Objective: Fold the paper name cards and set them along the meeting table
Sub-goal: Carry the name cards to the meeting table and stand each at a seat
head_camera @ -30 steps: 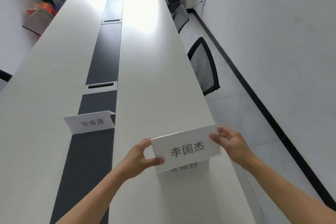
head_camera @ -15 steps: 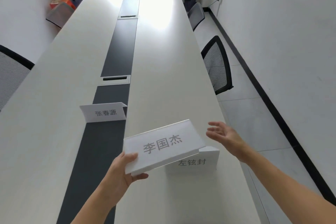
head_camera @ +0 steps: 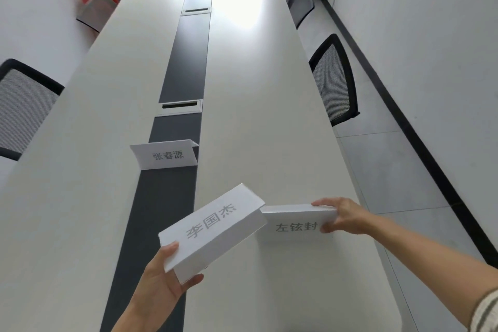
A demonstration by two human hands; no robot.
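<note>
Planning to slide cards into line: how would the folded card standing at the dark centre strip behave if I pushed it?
Probably light: the standing card is just thin folded paper. It would likely skid on the smooth table. A high push may topple its tent fold.

The right grip (head_camera: 342, 214) reached down and clasped the white folded paper card (head_camera: 293, 225) standing by the right edge of the desk (head_camera: 258, 94).

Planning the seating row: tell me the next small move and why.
Probably the right hand should shift the 左铉封 card it pinches, since the left hand holds the 李国杰 card tilted above the table, crowding that card's left end.
</note>
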